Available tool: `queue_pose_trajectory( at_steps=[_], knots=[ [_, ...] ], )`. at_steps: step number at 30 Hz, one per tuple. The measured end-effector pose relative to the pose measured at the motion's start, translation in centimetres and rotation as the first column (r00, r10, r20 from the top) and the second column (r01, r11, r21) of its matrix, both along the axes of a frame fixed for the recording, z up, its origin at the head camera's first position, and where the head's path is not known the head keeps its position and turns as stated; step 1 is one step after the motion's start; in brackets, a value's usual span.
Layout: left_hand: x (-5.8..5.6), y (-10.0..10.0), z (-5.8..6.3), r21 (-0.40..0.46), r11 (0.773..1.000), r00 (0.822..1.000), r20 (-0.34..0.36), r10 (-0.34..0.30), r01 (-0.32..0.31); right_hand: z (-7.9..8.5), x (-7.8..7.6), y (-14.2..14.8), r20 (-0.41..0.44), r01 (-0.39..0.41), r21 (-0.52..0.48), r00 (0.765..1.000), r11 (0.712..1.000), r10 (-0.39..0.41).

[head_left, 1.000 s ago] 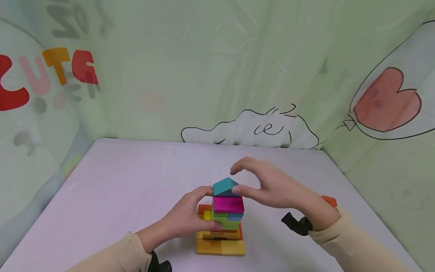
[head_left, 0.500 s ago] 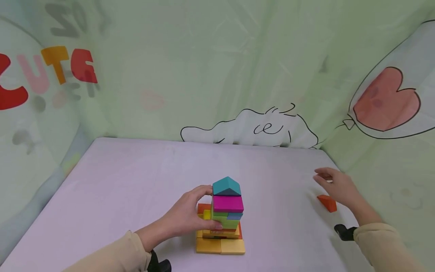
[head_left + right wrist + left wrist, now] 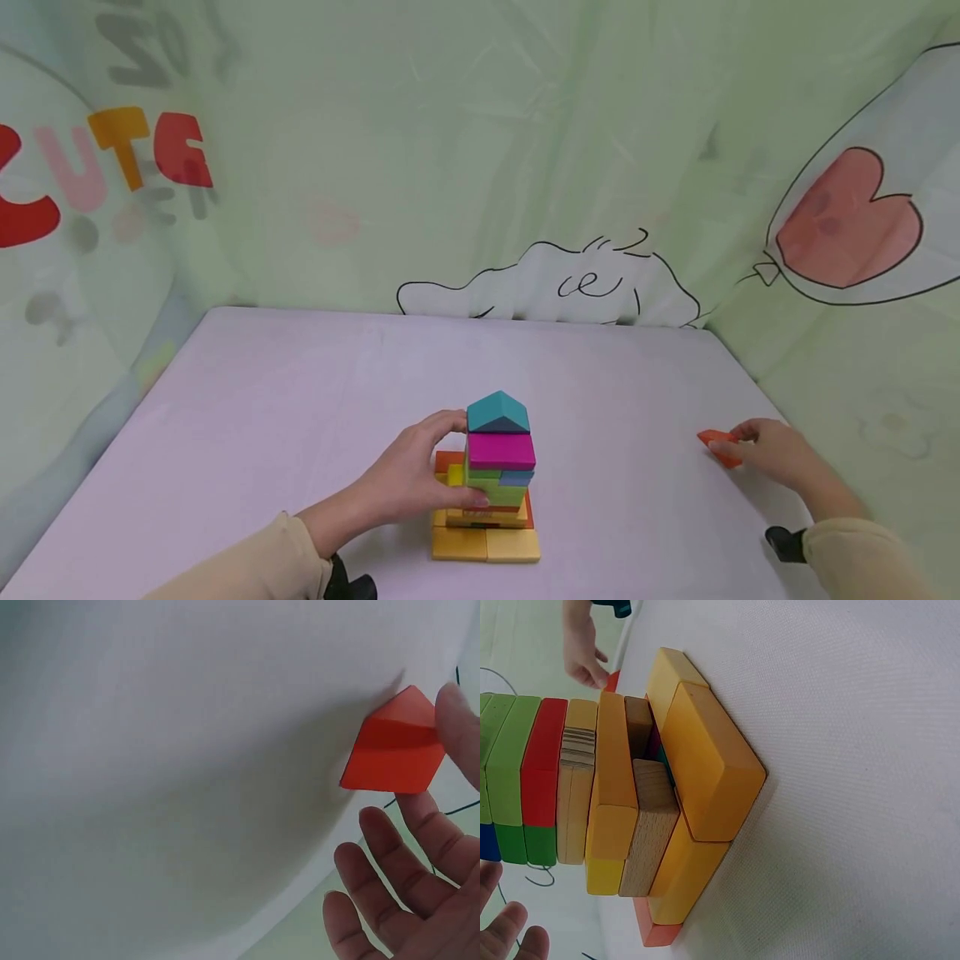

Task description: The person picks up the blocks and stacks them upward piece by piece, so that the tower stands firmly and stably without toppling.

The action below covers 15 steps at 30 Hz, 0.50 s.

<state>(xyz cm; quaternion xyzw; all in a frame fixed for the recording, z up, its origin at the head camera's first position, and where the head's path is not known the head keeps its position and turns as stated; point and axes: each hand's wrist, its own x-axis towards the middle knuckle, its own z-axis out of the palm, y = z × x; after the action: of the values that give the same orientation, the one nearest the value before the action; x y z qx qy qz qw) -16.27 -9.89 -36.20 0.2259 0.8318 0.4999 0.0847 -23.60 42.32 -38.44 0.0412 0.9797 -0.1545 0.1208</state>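
Near the front of the table stands a tower of coloured wooden blocks [image 3: 501, 452], topped by a turquoise roof-shaped block [image 3: 498, 414]. My left hand [image 3: 408, 471] holds its left side, thumb across the green layer and index finger up near the roof block; the remaining fingers [image 3: 502, 930] show behind it in the left wrist view. At the table's right, my right hand [image 3: 780, 458] pinches an orange triangular block [image 3: 394, 754] between thumb and index finger, close over the tabletop. Its other fingers [image 3: 379, 862] are spread beneath in the right wrist view.
Flat yellow-orange blocks [image 3: 487, 545] form the tower's wide base. The white table [image 3: 300, 375] ends at a printed green curtain [image 3: 337, 167] behind and on both sides. Black straps [image 3: 785, 543] are at both wrists.
My right hand has left the turquoise roof block, moved right and taken hold of the orange triangular block. The left hand has stayed at the tower.
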Motion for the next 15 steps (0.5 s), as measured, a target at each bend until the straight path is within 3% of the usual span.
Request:
queue_pose_trajectory(
  at_steps=[3, 10, 15],
  knots=[
    [0.0, 0.0, -0.1, 0.002, 1.000, 1.000, -0.002, -0.004, 0.004, -0.2, 0.2, -1.0, -0.027, -0.018, -0.016, 0.999, 1.000, 0.017],
    [0.0, -0.1, -0.1, 0.004, 1.000, 1.000, -0.007, -0.006, 0.006, -0.6, 0.8, -3.9, -0.152, -0.180, -0.028, 0.973, 0.983, 0.174],
    [-0.1, 0.0, -0.1, 0.000, 1.000, 1.000, -0.001, -0.003, 0.003, -0.6, 1.2, -4.6, -0.185, -0.187, -0.016, 0.966, 0.982, 0.181]
  ],
)
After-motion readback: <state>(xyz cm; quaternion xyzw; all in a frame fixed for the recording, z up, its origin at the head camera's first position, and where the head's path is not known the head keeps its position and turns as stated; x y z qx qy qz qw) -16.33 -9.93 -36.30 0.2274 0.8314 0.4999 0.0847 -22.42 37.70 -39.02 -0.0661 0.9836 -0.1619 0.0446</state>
